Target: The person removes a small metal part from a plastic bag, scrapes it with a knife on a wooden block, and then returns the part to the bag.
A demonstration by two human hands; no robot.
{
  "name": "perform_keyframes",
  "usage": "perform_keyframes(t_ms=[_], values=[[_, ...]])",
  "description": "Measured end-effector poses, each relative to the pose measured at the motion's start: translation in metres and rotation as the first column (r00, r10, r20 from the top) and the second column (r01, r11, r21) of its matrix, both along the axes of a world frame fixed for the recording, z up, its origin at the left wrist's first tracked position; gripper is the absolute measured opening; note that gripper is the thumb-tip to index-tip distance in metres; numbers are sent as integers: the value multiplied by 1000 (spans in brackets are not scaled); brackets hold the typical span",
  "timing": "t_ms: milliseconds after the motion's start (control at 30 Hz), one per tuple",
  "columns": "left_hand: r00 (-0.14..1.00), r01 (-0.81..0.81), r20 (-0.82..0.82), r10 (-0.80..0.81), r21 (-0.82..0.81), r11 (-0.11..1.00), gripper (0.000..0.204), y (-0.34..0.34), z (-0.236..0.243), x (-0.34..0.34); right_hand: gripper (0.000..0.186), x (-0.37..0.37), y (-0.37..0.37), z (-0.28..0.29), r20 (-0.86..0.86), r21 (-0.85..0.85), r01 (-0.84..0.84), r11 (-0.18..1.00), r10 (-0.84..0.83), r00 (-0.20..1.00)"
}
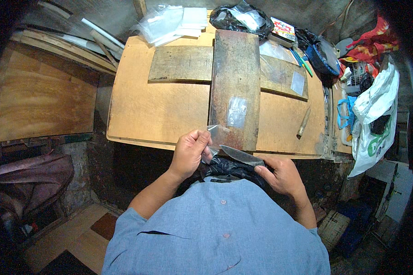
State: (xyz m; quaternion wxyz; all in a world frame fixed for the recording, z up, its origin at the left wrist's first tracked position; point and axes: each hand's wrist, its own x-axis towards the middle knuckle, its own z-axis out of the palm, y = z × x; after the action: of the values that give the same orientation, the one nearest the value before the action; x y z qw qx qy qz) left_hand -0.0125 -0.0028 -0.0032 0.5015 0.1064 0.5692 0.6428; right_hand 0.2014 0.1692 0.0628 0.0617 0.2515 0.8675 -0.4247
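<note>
My left hand (pixel 191 150) pinches a thin clear plastic piece (pixel 219 134) just in front of the long worn board (pixel 234 64) that lies front to back on the wooden table (pixel 156 112). My right hand (pixel 278 175) grips a knife (pixel 239 156), its blade angled up and leftward, close to the plastic. A small clear plastic packet (pixel 237 111) rests on the long board. Dark plastic (pixel 222 170) hangs or lies below my hands, in front of my body.
Shorter boards (pixel 179 64) flank the long one. At the back are clear bags (pixel 163 25), a black bag (pixel 234 18) and a small box (pixel 282 28). A wooden stick (pixel 303 123), pens (pixel 303 62) and a white bag (pixel 371 121) are at right; a wooden panel (pixel 41 101) is left.
</note>
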Motion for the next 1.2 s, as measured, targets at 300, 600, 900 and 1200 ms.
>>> perform_keyframes(t_ms=[300, 600, 900, 1200], values=[[988, 144, -57, -143, 28, 989, 17, 4, 4, 10, 33, -6, 0, -17, 34, 79, -20, 997, 18, 999], [930, 361, 80, -360, -4, 932, 12, 4, 5, 14, 34, -28, 2, -21, -7, 54, -64, 997, 65, 998], [915, 402, -28, -401, 17, 915, 11, -4, 8, -1, 26, -25, 41, -37, -81, 306, 183, 934, -166, 983], [1000, -1, 13, 0, 88, 996, 11, 18, -2, 20, 26, -53, -21, -57, -101, -728, 153, 669, -325, 940]])
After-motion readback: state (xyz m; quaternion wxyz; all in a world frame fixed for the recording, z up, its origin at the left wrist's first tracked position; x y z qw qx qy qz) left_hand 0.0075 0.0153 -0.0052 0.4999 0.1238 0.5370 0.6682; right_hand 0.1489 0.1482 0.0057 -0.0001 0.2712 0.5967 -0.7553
